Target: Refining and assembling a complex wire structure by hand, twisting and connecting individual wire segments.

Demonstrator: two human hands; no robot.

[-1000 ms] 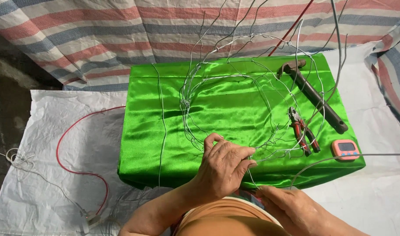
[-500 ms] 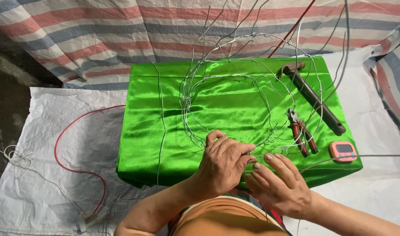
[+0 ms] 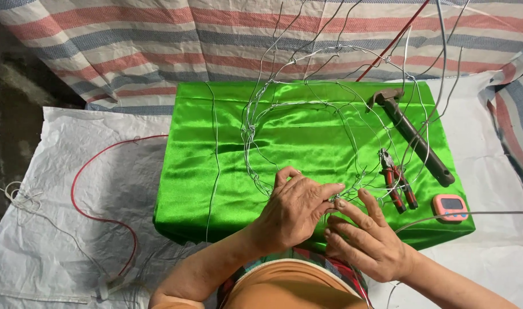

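Observation:
A frame of thin bent silver wire (image 3: 307, 114) stands on a block covered in shiny green cloth (image 3: 215, 189). My left hand (image 3: 293, 209) and my right hand (image 3: 361, 240) meet at the frame's near edge. Both pinch the same small joint of wire between their fingertips. Most of the joint is hidden under my fingers.
On the cloth to the right lie red-handled pliers (image 3: 396, 186), a dark hammer (image 3: 413, 137) and a small pink digital timer (image 3: 450, 207). A loose straight wire (image 3: 215, 166) crosses the cloth at left. A red cable (image 3: 95, 194) loops over the white sack below a striped tarpaulin (image 3: 130, 51).
My right hand has come up from near my lap to join my left hand at the wire joint. The left hand has stayed in place.

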